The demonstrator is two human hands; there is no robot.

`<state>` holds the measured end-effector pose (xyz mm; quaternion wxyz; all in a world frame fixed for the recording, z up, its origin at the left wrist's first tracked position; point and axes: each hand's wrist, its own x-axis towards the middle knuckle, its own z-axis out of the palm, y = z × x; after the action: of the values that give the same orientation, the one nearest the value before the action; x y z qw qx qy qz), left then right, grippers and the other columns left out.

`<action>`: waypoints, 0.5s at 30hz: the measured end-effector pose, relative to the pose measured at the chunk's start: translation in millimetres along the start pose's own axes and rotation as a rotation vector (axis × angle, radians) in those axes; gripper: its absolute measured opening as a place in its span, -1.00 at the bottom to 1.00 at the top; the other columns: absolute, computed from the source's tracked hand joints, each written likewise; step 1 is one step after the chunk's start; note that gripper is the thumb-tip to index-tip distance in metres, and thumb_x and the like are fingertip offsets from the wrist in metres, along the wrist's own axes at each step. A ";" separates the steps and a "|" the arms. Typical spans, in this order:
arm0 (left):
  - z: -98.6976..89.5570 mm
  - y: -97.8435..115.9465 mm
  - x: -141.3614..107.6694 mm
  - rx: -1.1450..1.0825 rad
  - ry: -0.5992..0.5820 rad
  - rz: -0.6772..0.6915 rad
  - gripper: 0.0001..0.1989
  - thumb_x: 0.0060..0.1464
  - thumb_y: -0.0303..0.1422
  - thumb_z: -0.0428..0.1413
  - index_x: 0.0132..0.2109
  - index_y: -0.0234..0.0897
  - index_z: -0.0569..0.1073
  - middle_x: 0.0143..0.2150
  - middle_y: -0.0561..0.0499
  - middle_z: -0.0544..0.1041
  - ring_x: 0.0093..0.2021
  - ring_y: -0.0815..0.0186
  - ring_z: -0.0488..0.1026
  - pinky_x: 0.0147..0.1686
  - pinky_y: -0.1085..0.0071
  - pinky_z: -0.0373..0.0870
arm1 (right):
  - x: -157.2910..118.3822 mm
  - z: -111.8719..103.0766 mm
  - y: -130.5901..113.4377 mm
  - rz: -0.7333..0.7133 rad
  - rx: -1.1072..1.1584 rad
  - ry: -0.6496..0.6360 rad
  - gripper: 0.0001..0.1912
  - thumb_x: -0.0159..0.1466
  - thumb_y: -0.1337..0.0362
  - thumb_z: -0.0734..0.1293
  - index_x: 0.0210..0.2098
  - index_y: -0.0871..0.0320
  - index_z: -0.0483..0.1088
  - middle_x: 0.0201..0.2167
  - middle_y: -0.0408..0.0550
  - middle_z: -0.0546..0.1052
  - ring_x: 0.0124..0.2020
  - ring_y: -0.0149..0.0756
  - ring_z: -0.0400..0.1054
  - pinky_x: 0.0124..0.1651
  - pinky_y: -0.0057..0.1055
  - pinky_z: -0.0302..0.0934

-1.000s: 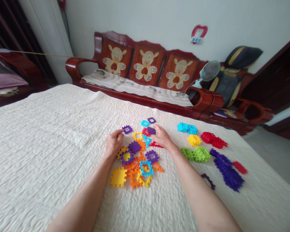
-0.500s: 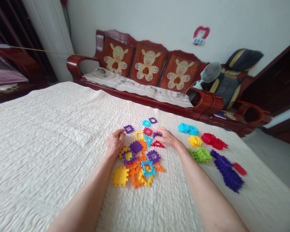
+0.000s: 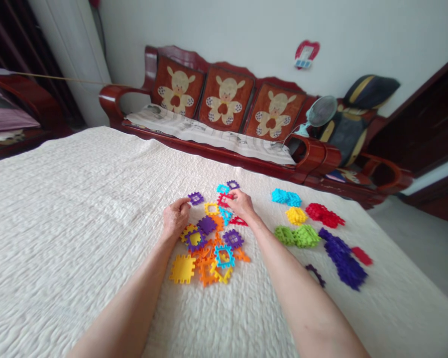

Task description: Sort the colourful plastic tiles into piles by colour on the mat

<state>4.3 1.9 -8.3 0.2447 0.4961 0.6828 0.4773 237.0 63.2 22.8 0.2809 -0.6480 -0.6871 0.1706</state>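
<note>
Tiles: red window square (image 3: 223,200) lay just left of the right hand (image 3: 243,204); purple window square (image 3: 196,198), just right of the left hand (image 3: 176,217).
Right grip: pinched the red edge.
Left touch: curled against the purple corner; firmness couldn't be told.

A home's living room, by the look of the long wooden sofa (image 3: 224,151) with animal-patterned cushions (image 3: 242,82) at the far side, small fan (image 3: 322,111) toward the right and dark curtain (image 3: 18,35) far left.
</note>
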 end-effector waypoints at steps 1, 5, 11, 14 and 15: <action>0.0 -0.5 0.3 0.012 -0.001 0.003 -0.64 0.06 -0.36 0.00 -0.11 -0.24 0.63 -0.29 0.01 0.65 -0.30 0.24 0.54 -0.18 0.35 0.47 | -2.7 -4.4 0.7 -0.023 0.081 0.030 -0.79 0.16 0.24 0.31 -0.20 0.08 0.48 -0.30 -0.13 0.59 -0.23 -0.24 0.48 -0.05 -0.32 0.29; -1.5 -0.3 1.8 0.060 -0.021 0.003 -0.61 0.10 -0.39 -0.05 -0.07 -0.26 0.62 -0.26 0.00 0.65 -0.27 0.25 0.55 -0.21 0.38 0.48 | -25.3 -28.6 10.0 -0.026 0.265 0.132 -0.79 0.15 0.23 0.26 -0.24 0.10 0.46 -0.32 -0.14 0.58 -0.31 -0.29 0.45 -0.15 -0.38 0.31; -4.2 6.0 2.8 0.195 -0.062 0.042 -0.62 0.15 -0.39 -0.06 -0.02 -0.28 0.59 -0.18 -0.06 0.65 -0.17 0.18 0.56 -0.06 0.29 0.48 | -86.3 -50.9 34.4 0.080 0.301 0.031 -0.75 0.18 0.21 0.25 -0.22 0.09 0.51 -0.43 -0.17 0.55 -0.41 -0.30 0.42 -0.29 -0.41 0.31; -9.8 9.8 1.1 0.298 -0.117 0.124 -0.64 0.15 -0.40 -0.04 -0.04 -0.28 0.60 -0.08 -0.10 0.63 -0.05 0.14 0.53 0.06 0.24 0.43 | -112.6 -54.4 42.8 0.088 0.296 -0.055 -0.74 0.18 0.25 0.25 -0.23 0.08 0.55 -0.46 -0.17 0.56 -0.42 -0.27 0.43 -0.27 -0.37 0.35; -12.8 10.4 -0.2 0.334 -0.136 0.162 -0.64 0.14 -0.41 -0.05 -0.05 -0.27 0.60 -0.05 -0.11 0.62 0.00 0.14 0.51 0.11 0.24 0.40 | -119.7 -55.0 45.4 0.085 0.294 -0.072 -0.74 0.18 0.27 0.25 -0.23 0.08 0.56 -0.43 -0.15 0.57 -0.39 -0.26 0.45 -0.23 -0.34 0.37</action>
<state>-1.4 -2.9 6.4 0.1656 0.6141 0.6923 0.3409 306.8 -57.4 19.1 0.3405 -0.6220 -0.6361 0.3042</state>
